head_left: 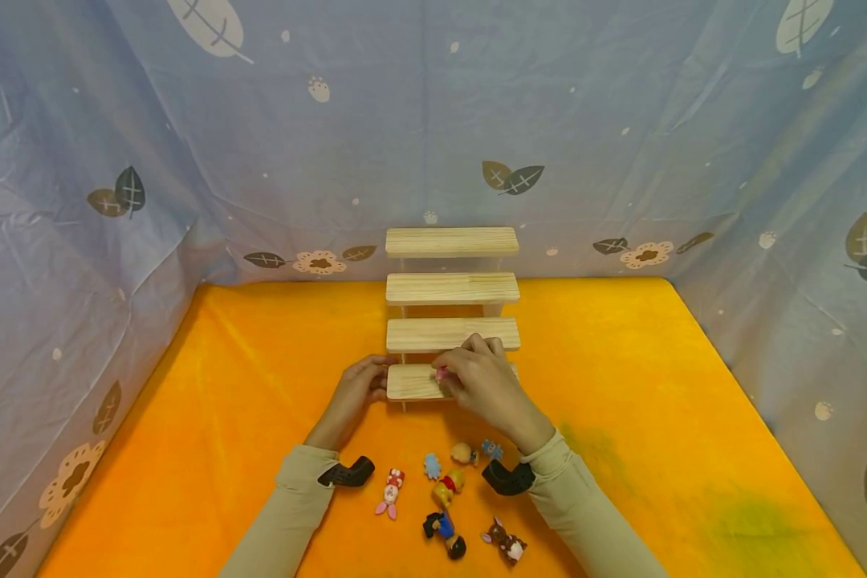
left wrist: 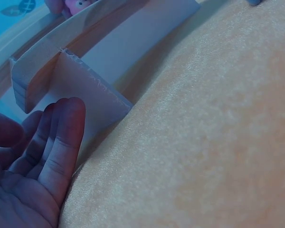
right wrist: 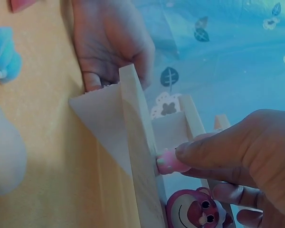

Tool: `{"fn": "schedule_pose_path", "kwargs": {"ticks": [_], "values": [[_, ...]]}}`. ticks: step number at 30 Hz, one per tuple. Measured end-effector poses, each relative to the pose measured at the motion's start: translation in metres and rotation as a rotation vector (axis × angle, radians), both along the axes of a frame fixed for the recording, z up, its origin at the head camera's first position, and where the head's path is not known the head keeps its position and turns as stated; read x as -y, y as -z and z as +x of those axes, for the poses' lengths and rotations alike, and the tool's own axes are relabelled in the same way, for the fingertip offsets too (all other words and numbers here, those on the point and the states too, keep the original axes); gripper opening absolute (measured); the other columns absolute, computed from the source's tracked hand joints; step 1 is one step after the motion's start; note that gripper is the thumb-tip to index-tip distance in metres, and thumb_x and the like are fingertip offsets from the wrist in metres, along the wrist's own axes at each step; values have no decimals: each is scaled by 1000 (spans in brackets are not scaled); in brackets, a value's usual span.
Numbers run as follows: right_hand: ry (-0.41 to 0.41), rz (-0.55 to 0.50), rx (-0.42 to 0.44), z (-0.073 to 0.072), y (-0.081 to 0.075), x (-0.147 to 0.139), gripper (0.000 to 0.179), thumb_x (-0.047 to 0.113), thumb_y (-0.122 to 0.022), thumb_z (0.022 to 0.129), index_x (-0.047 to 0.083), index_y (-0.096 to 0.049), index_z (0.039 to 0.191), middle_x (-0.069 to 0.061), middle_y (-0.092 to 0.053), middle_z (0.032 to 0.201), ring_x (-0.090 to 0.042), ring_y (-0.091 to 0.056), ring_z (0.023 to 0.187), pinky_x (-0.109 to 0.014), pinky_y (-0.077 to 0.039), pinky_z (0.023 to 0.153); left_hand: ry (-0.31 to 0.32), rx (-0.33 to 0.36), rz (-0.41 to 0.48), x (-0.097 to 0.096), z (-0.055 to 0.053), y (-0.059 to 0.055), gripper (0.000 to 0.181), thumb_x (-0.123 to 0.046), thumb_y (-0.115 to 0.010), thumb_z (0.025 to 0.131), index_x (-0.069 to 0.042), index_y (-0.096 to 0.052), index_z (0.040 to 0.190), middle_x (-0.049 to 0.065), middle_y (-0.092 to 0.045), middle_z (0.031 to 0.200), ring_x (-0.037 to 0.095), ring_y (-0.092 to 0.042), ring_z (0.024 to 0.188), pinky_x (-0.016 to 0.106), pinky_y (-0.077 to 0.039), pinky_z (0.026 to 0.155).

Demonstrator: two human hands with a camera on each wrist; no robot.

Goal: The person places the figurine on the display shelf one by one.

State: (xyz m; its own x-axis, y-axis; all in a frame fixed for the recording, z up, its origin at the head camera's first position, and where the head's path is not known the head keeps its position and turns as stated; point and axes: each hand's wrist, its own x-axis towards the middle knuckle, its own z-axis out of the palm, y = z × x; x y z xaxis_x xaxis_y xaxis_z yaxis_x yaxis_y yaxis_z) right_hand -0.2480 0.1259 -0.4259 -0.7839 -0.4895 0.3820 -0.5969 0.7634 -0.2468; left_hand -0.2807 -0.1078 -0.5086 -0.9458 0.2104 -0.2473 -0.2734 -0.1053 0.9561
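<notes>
Pink figurine (right wrist: 168, 162): at the bottom step (head_left: 413, 384), pinched by my right hand (head_left: 487, 389); a crooked release could topple it.
Bear figurine (right wrist: 192, 211): close by; I might knock it withdrawing.
Left hand (head_left: 354, 393): loosely extended beside the stand (head_left: 451, 287); nudging could shift it.

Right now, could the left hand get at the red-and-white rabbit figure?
Probably yes: the left hand seems empty, and no other toy lies between it and the rabbit figure.

I've passage over orange plush cloth (head_left: 621, 361), right; pale four-tier wooden stand (head_left: 451, 287) blocks centre, small colourful toy figures (head_left: 448, 487) clutter near centre.
</notes>
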Motion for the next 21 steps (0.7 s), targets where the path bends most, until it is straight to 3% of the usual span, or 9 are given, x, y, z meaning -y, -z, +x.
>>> {"fn": "schedule_pose_path", "kwargs": {"ticks": [21], "values": [[-7,14,4,0,-2,-2,15,19,-76,92,15,-78,106,2,-77,102,-20,-54,92,-43,-37,90,-14,5,7,0,1,-2,38,-13,-39,106,4,-58,134,5,-66,97,11,-62,79,23,-54,67]]}}
